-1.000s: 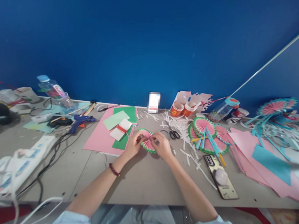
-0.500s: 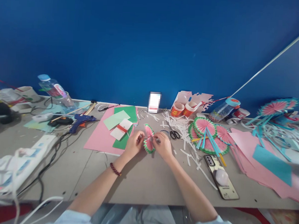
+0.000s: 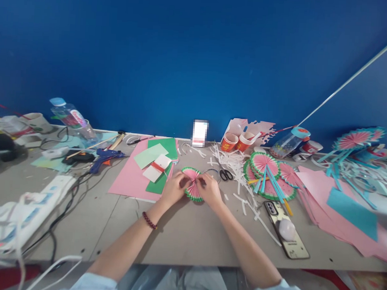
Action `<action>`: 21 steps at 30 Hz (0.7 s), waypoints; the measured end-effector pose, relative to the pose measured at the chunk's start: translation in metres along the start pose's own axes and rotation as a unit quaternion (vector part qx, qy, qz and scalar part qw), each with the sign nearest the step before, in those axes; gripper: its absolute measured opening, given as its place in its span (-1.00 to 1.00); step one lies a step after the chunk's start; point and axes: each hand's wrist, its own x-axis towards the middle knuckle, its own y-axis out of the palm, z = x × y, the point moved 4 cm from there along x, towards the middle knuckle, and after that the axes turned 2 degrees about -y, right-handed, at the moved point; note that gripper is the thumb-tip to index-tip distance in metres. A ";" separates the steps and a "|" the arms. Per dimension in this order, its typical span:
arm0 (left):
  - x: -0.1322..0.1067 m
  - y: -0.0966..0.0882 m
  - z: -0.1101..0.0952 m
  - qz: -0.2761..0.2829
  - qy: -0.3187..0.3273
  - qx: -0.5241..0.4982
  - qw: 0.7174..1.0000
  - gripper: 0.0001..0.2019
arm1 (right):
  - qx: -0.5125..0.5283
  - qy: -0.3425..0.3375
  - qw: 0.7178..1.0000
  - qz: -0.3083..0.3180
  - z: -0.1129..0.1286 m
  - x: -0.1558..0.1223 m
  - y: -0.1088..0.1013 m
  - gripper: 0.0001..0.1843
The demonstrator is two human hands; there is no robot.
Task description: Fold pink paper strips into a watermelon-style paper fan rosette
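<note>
A small pleated paper fan [image 3: 192,183], pink with a green rim, lies spread into a round shape on the grey table [image 3: 182,231] in front of me. My left hand [image 3: 173,188] pinches its left side, with a dark red bead bracelet [image 3: 149,220] on that wrist. My right hand [image 3: 208,190] pinches its right side. Both hands have their fingers closed on the fan and rest on the table top.
Pink paper [image 3: 130,176] with green sheets [image 3: 162,154] lies left of the hands; a blue glue gun [image 3: 103,156] and cables further left. Scissors [image 3: 225,174], white strips, finished fans [image 3: 268,175], a phone [image 3: 286,230], pink and blue sheets [image 3: 348,211] lie right. Cups [image 3: 235,142] and bottles stand by the wall.
Half a second ago the fan was folded narrow and held upright between my hands. Now it is spread into a full round shape, and both hands press closer to its middle.
</note>
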 end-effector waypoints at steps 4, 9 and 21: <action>-0.002 0.002 0.000 0.022 -0.002 0.029 0.999 -0.83 | -0.007 0.008 1.000 0.012 -0.004 0.000 -0.001 -0.77; -0.004 0.004 -0.002 0.039 0.016 0.044 0.998 -0.69 | -0.001 0.006 1.000 0.018 -0.004 0.001 -0.001 -0.73; -0.001 0.018 0.005 0.038 0.020 0.096 0.994 -0.81 | -0.001 0.025 1.000 -0.001 -0.015 0.002 0.003 -0.80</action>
